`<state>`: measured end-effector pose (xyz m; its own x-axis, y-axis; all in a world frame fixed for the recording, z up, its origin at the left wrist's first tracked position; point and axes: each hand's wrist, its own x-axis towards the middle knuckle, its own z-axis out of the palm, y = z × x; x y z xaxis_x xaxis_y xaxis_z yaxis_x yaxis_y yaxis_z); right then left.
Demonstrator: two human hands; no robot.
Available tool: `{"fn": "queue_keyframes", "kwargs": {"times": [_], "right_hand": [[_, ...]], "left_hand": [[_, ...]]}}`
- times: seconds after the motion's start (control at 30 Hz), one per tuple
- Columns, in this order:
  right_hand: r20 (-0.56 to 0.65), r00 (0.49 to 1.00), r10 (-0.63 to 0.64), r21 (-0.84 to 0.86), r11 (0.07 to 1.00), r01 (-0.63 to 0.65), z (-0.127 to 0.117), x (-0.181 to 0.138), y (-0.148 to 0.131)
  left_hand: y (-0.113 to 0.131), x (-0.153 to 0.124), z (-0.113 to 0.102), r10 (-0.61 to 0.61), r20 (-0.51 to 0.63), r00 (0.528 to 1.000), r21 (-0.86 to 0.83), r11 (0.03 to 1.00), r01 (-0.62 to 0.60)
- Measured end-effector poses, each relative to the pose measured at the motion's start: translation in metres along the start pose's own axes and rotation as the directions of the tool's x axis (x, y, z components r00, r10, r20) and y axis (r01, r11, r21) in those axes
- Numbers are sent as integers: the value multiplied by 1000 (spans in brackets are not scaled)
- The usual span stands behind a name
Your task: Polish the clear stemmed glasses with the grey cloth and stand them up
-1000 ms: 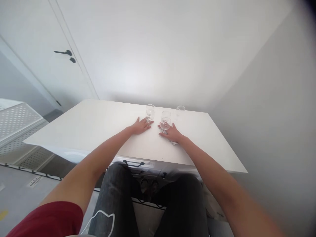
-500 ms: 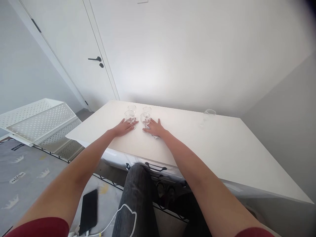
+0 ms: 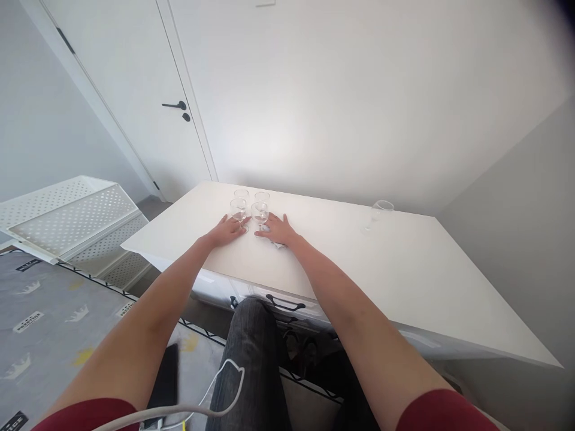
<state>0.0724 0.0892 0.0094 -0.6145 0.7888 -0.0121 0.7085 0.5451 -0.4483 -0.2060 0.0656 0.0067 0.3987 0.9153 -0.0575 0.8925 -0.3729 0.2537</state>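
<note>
Several small clear stemmed glasses stand grouped at the far left of a white table [image 3: 404,275]. My left hand [image 3: 227,229] lies flat on the tabletop, fingers out, touching the foot of the front left glass [image 3: 238,209]. My right hand [image 3: 278,228] also rests flat, fingers spread, at the foot of the front right glass [image 3: 260,212], with a bit of white cloth or paper [image 3: 279,244] showing under the palm. Two more glasses [image 3: 251,196] stand just behind. Another glass [image 3: 381,209] stands alone near the back right edge.
A white wall runs behind the table, and a white door with a black handle [image 3: 175,106] is at the left. A perforated white rack [image 3: 67,215] stands left of the table. A drawer handle [image 3: 283,303] shows below the table edge. A phone and cable lie on the floor by my legs.
The view has swung left. My hands and the glasses they touch now sit at the table's left end, the right-hand glass closer to the left one. One glass stands apart at the right.
</note>
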Motion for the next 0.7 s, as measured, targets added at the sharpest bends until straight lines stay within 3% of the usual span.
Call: {"fn": "queue_keyframes", "kwargs": {"times": [0.17,0.37,0.5,0.7], "right_hand": [[0,1000,9,18,1000,-9,-2,-20,10],[13,1000,20,38,999,-20,-15,-69,34],[-28,997,66,25,998,-65,-36,-123,73],[-105,985,137,35,990,-134,-66,-233,135]], "left_hand": [[-3,-2,-1,41,-14,999,-24,999,-42],[-7,-2,0,49,-67,997,-51,997,-53],[-9,-4,3,48,-123,991,-93,994,-59],[-14,-18,9,44,-147,988,-101,993,-59]]}}
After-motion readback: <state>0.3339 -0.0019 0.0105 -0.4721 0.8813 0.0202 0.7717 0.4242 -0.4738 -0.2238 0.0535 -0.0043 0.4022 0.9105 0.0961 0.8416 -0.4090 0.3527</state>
